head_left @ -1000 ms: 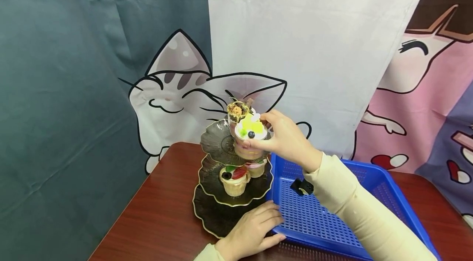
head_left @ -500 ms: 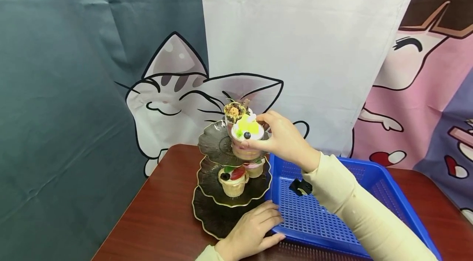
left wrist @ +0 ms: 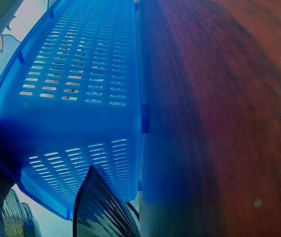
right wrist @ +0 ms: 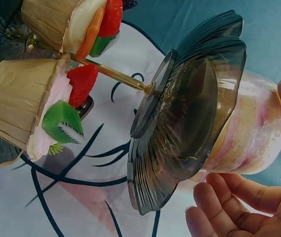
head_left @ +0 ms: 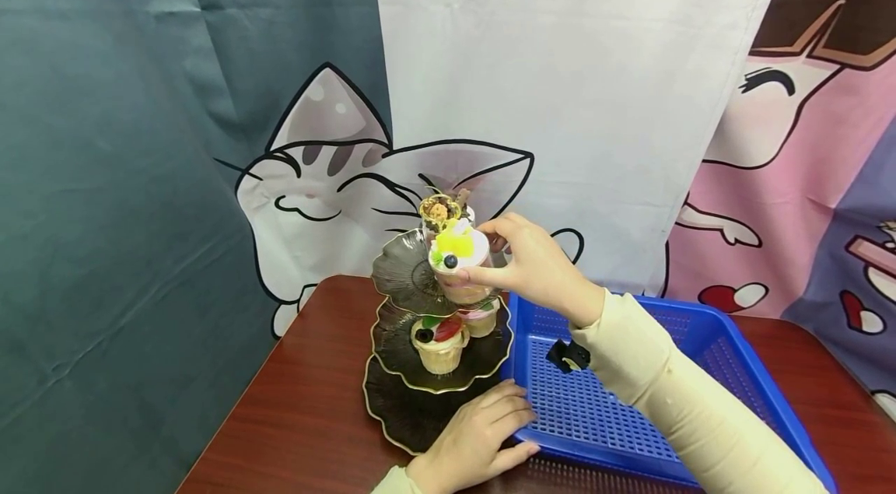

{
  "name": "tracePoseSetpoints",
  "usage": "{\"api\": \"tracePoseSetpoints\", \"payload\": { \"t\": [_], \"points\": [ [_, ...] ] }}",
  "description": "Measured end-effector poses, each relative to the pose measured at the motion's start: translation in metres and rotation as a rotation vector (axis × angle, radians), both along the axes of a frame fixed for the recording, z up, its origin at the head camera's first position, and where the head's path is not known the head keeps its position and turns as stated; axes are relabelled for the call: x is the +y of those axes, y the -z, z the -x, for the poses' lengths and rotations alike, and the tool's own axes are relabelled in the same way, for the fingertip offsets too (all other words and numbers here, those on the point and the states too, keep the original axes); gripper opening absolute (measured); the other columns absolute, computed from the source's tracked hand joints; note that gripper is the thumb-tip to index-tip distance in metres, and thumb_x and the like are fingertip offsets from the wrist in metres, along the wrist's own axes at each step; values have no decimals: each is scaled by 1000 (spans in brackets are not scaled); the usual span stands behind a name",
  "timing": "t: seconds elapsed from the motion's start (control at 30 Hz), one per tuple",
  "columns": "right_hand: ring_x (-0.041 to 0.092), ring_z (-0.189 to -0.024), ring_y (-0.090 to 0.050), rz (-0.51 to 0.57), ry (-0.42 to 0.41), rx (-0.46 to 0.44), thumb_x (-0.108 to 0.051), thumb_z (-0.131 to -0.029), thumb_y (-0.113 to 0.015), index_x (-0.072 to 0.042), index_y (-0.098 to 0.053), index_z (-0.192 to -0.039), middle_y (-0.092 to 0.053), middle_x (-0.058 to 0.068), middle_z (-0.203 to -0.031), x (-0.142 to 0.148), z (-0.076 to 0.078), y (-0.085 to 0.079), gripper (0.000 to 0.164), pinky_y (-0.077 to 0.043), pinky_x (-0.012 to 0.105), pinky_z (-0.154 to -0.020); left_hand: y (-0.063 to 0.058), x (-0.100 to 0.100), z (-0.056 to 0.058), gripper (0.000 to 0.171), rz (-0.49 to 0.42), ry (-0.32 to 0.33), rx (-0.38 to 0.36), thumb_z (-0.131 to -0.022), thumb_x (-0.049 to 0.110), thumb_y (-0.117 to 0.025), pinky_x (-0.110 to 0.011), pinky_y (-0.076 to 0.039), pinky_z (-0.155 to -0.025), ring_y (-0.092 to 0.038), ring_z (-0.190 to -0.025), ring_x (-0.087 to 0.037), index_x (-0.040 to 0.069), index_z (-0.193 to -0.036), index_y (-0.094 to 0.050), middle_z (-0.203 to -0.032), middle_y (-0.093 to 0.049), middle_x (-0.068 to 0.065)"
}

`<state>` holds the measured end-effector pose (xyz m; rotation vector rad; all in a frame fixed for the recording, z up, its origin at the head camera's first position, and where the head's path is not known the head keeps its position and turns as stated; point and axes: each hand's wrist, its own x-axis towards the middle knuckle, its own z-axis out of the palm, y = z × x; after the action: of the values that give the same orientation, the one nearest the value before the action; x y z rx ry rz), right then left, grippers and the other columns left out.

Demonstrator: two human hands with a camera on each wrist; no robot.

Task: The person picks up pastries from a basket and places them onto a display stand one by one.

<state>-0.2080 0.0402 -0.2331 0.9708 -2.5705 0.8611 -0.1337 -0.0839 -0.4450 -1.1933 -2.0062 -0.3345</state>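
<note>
In the head view my right hand point(head_left: 535, 264) grips a clear dessert cup point(head_left: 465, 288) between thumb and fingers. The cup has white cream, yellow fruit pieces and a dark berry on top, and it leans slightly left at the right side of the top tier of a three-tier stand point(head_left: 402, 276). Behind it stands another cup point(head_left: 439, 214) with a chocolate topping. Seen from the right wrist, the cup's layered side point(right wrist: 251, 128) is beyond the smoky scalloped plate point(right wrist: 194, 103). My left hand point(head_left: 483, 436) rests with extended fingers on the near left corner of a blue basket point(head_left: 602, 416).
Two cupcakes sit on the middle tier, one with red and black fruit point(head_left: 441, 354) and one with pink cream point(head_left: 483, 321). The bottom tier point(head_left: 399, 401) is partly hidden by my left hand. A printed cat curtain point(head_left: 455, 50) hangs behind the brown table point(head_left: 280, 401).
The dessert cup in my right hand has shifted slightly left and tilted towards the chocolate-topped cup. My left hand stays on the basket corner. The head view has drifted slightly.
</note>
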Motion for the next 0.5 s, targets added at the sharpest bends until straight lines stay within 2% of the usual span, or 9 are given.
{"api": "tracePoseSetpoints", "payload": {
  "t": [0.5],
  "points": [
    [16,-93,-59,11,-19,18,-43,-74,-80,-10,-64,-117,-64,2,-102,7,-1,3,57,-52,33,-79,0,1,-1,24,-4,6,-11,-89,36,-67,-28,-42,-111,-61,-110,-11,14,-99,-69,-103,-69,2]
  ]
}}
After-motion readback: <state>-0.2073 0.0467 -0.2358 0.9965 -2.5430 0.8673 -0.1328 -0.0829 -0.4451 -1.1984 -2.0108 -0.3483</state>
